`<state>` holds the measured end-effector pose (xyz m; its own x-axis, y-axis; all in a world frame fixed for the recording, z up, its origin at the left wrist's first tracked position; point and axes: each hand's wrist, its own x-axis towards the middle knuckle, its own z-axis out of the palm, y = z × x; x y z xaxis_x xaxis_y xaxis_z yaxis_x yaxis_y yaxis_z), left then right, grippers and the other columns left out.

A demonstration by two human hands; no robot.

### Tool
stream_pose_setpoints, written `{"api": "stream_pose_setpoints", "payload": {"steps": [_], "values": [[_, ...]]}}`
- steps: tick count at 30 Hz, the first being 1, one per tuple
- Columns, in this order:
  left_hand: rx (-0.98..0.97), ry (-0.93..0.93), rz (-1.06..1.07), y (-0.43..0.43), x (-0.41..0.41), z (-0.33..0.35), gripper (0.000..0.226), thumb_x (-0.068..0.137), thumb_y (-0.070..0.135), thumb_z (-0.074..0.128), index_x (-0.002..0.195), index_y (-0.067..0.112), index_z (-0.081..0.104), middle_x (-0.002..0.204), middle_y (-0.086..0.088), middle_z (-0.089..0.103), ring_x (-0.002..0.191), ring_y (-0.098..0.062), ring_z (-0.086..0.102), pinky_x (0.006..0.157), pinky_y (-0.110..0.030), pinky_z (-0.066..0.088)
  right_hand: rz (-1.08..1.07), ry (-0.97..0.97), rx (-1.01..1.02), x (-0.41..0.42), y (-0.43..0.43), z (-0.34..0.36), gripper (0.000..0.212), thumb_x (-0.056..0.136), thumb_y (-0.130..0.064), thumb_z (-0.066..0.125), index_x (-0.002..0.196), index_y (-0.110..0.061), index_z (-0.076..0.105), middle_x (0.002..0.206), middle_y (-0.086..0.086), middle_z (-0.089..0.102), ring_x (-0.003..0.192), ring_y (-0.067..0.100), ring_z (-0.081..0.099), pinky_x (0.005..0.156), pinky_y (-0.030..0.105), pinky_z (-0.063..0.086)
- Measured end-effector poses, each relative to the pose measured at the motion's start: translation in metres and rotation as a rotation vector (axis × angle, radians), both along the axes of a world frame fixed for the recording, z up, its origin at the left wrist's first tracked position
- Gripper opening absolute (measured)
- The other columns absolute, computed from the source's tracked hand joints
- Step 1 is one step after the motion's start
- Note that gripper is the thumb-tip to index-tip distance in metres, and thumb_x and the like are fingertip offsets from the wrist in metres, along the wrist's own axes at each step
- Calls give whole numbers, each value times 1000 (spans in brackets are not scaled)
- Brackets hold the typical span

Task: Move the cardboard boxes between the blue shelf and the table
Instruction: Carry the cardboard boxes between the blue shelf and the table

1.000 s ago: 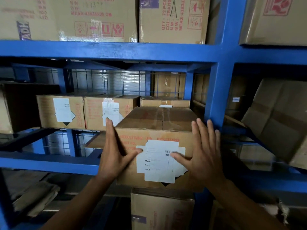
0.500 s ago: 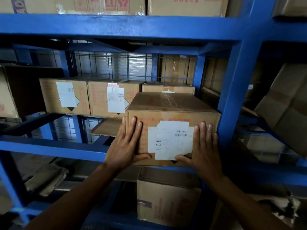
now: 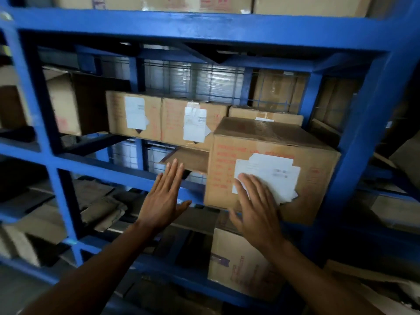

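Note:
A cardboard box (image 3: 272, 146) with red print and a white label sits on the middle level of the blue shelf (image 3: 204, 28), against the right upright. My right hand (image 3: 256, 210) lies flat with straight fingers over the box's front face and label. My left hand (image 3: 162, 198) is open with straight fingers, off the box, in front of the shelf rail to its left. Two more labelled boxes (image 3: 163, 117) stand deeper on the same level, and a third box (image 3: 266, 115) is behind the front one.
A box (image 3: 241, 264) stands on the level below, under the front box. Folded cardboard (image 3: 100, 208) lies lower left. More boxes (image 3: 159, 1) fill the top level. A large box (image 3: 68, 103) sits at the left, and tilted cardboard (image 3: 406, 155) at the far right.
The box has slid deeper onto the shelf. My left hand has come off its front face and moved left. The view has shifted left.

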<state>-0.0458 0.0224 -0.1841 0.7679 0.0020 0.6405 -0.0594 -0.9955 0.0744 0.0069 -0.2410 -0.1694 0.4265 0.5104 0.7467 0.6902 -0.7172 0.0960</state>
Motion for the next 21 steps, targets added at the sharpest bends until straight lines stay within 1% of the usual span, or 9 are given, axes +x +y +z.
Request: {"api": "stream_pose_setpoints", "payload": {"steps": [2, 4, 7, 8, 10, 15, 17, 19, 21], "values": [[-115, 22, 76, 30, -27, -14, 96, 91, 51, 59, 158, 16, -1, 165, -2, -5, 152, -18, -4, 122, -40, 13, 119, 113, 16, -10, 41, -7, 64, 84, -37, 63, 141, -10, 50, 146, 9, 49, 137, 27, 44, 108, 50, 40], [-223, 27, 186, 62, -62, -27, 89, 90, 55, 52, 158, 16, 8, 165, -1, 5, 152, -20, 5, 121, -40, 17, 193, 260, -1, -22, 87, -13, 65, 86, -44, 59, 142, -12, 50, 141, 6, 54, 132, 24, 48, 106, 44, 44], [-376, 42, 402, 111, -129, -50, 89, 83, 64, 40, 155, 14, 25, 160, -6, 29, 145, -26, 31, 111, -44, 35, 313, 479, -34, -42, 159, -24, 68, 87, -47, 62, 145, -17, 44, 143, 3, 51, 133, 22, 45, 107, 35, 37], [-427, 47, 475, 126, -154, -59, 89, 81, 64, 39, 153, 12, 30, 157, -9, 35, 140, -30, 39, 107, -46, 40, 358, 552, -60, -50, 182, -27, 70, 87, -46, 64, 147, -17, 42, 146, 2, 48, 135, 20, 42, 108, 33, 35], [-524, 21, 599, 153, -209, -78, 89, 79, 62, 43, 149, 9, 37, 151, -14, 43, 132, -36, 49, 102, -47, 44, 447, 674, -125, -67, 229, -39, 73, 87, -46, 65, 149, -17, 39, 148, 2, 45, 136, 19, 40, 109, 32, 34], [-629, -33, 995, 171, -344, -107, 72, 90, 48, 60, 150, 15, 38, 149, -10, 45, 131, -32, 49, 101, -44, 45, 620, 857, -263, -128, 332, -67, 79, 77, -50, 75, 142, -11, 49, 137, 14, 56, 128, 30, 50, 106, 36, 37], [-708, -45, 1095, 165, -381, -116, 72, 91, 48, 61, 151, 18, 35, 151, -8, 43, 135, -28, 45, 103, -42, 43, 677, 919, -306, -154, 361, -76, 83, 74, -55, 75, 141, -12, 49, 138, 13, 57, 128, 29, 50, 105, 36, 40], [-795, -87, 1219, 158, -420, -127, 72, 90, 47, 62, 150, 16, 37, 150, -9, 44, 137, -26, 42, 106, -38, 38, 770, 977, -386, -187, 392, -88, 85, 74, -55, 75, 142, -13, 48, 138, 11, 57, 128, 26, 52, 104, 35, 41], [-881, -185, 1333, 143, -450, -132, 67, 90, 37, 67, 146, 10, 42, 147, -11, 48, 135, -27, 45, 105, -31, 35, 880, 1014, -497, -221, 421, -99, 87, 72, -58, 75, 144, -17, 47, 139, 7, 57, 126, 23, 54, 103, 37, 44]]}}
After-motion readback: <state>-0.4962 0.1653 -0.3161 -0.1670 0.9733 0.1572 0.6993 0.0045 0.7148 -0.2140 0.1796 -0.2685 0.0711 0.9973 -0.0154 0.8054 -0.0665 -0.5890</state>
